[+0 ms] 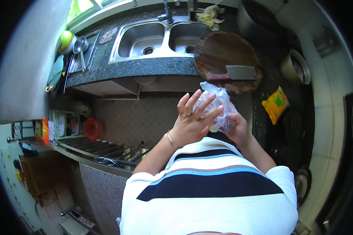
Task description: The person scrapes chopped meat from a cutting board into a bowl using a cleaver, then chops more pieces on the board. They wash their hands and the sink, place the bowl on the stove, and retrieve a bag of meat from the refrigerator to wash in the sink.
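A crumpled clear plastic bag (225, 101) is held in front of my chest, near the worktop's edge. Its contents look pale with some pink and yellow, too blurred to name. My right hand (239, 126) grips the bag's lower right side. My left hand (195, 119), with a ring and a bracelet, lies over the bag's left side, fingers spread; whether it touches the plastic is not plain. Just beyond the bag, a cleaver (241, 72) with a reddish handle rests on a round wooden chopping board (223, 50).
A double steel sink (166, 44) is set in the dark stone worktop (153, 67). To the right are a yellow packet (276, 104), a round container (295, 67) and a large pot (253, 26). Left stand a small saucepan (81, 45) and, lower, a red bucket (94, 128).
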The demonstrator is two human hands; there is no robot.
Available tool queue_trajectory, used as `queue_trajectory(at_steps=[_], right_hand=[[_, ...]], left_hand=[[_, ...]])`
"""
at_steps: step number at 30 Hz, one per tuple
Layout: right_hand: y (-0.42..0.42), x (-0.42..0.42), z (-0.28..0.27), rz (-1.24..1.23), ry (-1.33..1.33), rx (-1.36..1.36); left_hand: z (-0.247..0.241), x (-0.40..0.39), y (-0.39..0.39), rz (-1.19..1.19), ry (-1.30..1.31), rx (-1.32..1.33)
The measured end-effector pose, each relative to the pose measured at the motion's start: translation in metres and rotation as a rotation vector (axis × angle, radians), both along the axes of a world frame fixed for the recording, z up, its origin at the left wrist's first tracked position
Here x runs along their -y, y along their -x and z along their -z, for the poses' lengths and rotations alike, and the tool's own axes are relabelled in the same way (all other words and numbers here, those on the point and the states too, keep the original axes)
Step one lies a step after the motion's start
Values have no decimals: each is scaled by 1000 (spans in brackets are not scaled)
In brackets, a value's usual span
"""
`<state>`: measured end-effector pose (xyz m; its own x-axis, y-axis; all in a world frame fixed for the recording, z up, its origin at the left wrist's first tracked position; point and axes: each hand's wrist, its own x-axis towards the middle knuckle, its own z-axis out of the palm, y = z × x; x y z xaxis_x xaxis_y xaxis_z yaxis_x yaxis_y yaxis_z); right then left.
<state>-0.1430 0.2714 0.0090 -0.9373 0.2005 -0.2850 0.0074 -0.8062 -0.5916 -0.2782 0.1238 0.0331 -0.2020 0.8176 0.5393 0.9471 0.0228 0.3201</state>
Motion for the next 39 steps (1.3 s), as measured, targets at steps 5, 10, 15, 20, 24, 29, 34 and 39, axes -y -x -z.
queue_trajectory(at_steps=[5, 10, 15, 20, 24, 29, 34, 39], right_hand=[[112, -19, 2, -42, 1, -22], [219, -22, 36, -119, 147, 87], [338, -9, 69, 56, 159, 105], [428, 16, 75, 156, 185, 138], [471, 30, 78, 193, 271, 130], [500, 17, 87, 209, 276, 87], [522, -24, 128, 169, 125, 72], [561, -49, 116, -6, -354, 334]], left_hand=[[15, 16, 88, 2, -41, -140], [13, 35, 180, -228, 89, -86], [35, 47, 316, -534, 400, 6], [39, 40, 416, -671, 275, 132], [81, 41, 488, -358, 402, 997], [98, 15, 523, -320, 42, 2114], [118, -15, 554, -138, -378, 2725], [102, -62, 564, -215, -186, 2187]])
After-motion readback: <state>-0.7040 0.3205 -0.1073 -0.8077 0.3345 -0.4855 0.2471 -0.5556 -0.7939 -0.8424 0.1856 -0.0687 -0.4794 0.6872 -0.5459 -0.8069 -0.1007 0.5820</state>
